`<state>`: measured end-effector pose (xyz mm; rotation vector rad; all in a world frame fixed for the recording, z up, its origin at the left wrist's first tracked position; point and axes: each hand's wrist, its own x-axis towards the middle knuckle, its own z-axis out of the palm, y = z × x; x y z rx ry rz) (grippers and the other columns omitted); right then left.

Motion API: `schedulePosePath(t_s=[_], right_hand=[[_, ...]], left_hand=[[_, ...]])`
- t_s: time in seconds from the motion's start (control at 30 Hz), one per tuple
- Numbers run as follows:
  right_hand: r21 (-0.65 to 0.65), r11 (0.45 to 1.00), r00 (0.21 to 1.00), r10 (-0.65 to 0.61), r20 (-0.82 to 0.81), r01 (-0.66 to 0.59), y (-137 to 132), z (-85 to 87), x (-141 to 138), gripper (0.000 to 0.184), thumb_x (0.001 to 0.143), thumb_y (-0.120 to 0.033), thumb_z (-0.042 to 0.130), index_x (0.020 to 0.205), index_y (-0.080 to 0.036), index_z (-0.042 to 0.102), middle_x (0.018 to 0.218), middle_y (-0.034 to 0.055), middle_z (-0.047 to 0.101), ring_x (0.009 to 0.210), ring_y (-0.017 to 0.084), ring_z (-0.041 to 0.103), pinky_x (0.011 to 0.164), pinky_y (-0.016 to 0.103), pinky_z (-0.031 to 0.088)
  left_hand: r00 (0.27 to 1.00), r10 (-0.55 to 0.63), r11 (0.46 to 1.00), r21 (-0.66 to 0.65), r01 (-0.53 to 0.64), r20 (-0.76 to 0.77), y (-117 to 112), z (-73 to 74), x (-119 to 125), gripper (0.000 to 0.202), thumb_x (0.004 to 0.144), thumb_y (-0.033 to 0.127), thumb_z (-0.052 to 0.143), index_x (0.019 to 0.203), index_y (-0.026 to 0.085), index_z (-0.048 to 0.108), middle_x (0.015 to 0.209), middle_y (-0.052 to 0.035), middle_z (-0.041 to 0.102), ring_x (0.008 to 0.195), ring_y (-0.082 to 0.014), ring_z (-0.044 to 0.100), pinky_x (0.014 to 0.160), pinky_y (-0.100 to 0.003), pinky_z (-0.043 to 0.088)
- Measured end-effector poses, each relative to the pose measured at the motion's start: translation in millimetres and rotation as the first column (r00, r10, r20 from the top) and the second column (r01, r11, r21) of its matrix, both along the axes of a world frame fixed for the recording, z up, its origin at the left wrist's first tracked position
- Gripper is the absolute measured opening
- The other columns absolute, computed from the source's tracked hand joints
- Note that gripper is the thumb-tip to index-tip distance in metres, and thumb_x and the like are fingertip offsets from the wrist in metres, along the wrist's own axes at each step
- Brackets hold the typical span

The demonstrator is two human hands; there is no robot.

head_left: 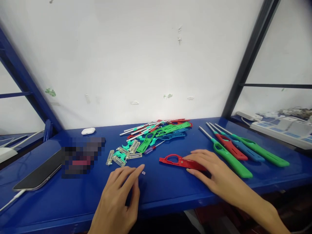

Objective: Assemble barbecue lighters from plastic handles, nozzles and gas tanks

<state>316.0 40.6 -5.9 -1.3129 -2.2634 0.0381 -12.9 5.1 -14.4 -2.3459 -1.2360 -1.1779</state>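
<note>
My right hand point(212, 169) grips a red lighter handle shell point(170, 160) lying on the blue table, fingers along its far edge and thumb at its near edge. The shell's trigger loop points left; its other end is hidden under the hand. My left hand point(119, 196) hovers near the table's front edge, index finger stretched out and thumb apart, nothing visible in it. Just beyond its fingertips lies a tiny light-coloured part point(143, 173). Ahead are several clear fuel tanks point(134, 156) with green pieces, and a purple-handled screwdriver point(151, 149).
Against the wall side lies a pile of green, red and blue handle shells point(173, 129) with metal lighter tubes point(133, 130). Several long-necked lighters point(234, 161) lie at right. A phone point(40, 170), white earbud case point(88, 131) and power strip point(280, 131) flank the work area.
</note>
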Motion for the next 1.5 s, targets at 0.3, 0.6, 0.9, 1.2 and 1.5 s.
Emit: schedulePosePath(t_s=[0.3, 0.6, 0.9, 1.2, 1.5], right_hand=[[0.038, 0.997, 0.996, 0.061, 0.059, -0.063, 15.3, 31.8, -7.6, 0.031, 0.108, -0.044, 0.051, 0.132, -0.031, 0.068, 0.135, 0.0051, 0.070, 0.133, 0.028, 0.058, 0.114, 0.050, 0.046], [0.024, 0.990, 0.917, 0.118, 0.381, -0.138, 125.3, 69.6, -23.0, 0.034, 0.091, -0.018, 0.071, 0.125, -0.019, 0.073, 0.123, 0.0172, 0.073, 0.116, 0.037, 0.067, 0.099, 0.054, 0.052], [0.067, 0.932, 0.892, 0.317, 0.322, -0.356, 128.6, 62.2, -50.8, 0.026, 0.103, -0.031, 0.060, 0.123, -0.021, 0.073, 0.132, 0.0123, 0.069, 0.126, 0.028, 0.062, 0.111, 0.045, 0.047], [0.080, 0.850, 0.779, 0.435, 0.451, -0.520, 117.7, 70.6, -102.6, 0.025, 0.103, -0.031, 0.062, 0.121, -0.018, 0.074, 0.123, 0.0146, 0.071, 0.120, 0.031, 0.062, 0.104, 0.049, 0.049], [0.103, 0.786, 0.694, 0.467, 0.547, -0.610, 99.0, 74.9, -153.5, 0.026, 0.107, -0.031, 0.055, 0.121, -0.017, 0.071, 0.140, 0.0162, 0.065, 0.128, 0.032, 0.058, 0.107, 0.050, 0.048]], left_hand=[[0.986, 0.031, 0.998, -0.041, -0.038, -0.163, 0.4, 1.0, 2.6, 0.038, 0.102, 0.020, 0.054, 0.138, 0.026, 0.063, 0.129, -0.0073, 0.072, 0.125, -0.0290, 0.064, 0.101, -0.049, 0.062], [0.973, 0.068, 0.998, 0.023, -0.065, -0.221, 1.8, 0.7, 0.0, 0.031, 0.101, 0.025, 0.054, 0.126, 0.021, 0.072, 0.121, -0.0097, 0.077, 0.112, -0.0318, 0.074, 0.092, -0.051, 0.068], [0.977, 0.088, 0.996, 0.004, -0.089, -0.193, 0.0, 3.0, 2.7, 0.032, 0.101, 0.024, 0.051, 0.123, 0.018, 0.074, 0.119, -0.0128, 0.074, 0.111, -0.0290, 0.073, 0.092, -0.043, 0.068], [0.974, 0.112, 0.993, -0.001, -0.114, -0.199, -1.6, 1.4, 2.6, 0.031, 0.100, 0.023, 0.052, 0.125, 0.019, 0.072, 0.119, -0.0123, 0.074, 0.111, -0.0304, 0.073, 0.090, -0.046, 0.067], [0.966, 0.115, 0.993, 0.000, -0.118, -0.232, -0.2, 1.0, 2.6, 0.033, 0.100, 0.020, 0.050, 0.126, 0.018, 0.070, 0.117, -0.0130, 0.074, 0.108, -0.0305, 0.073, 0.090, -0.049, 0.066]])
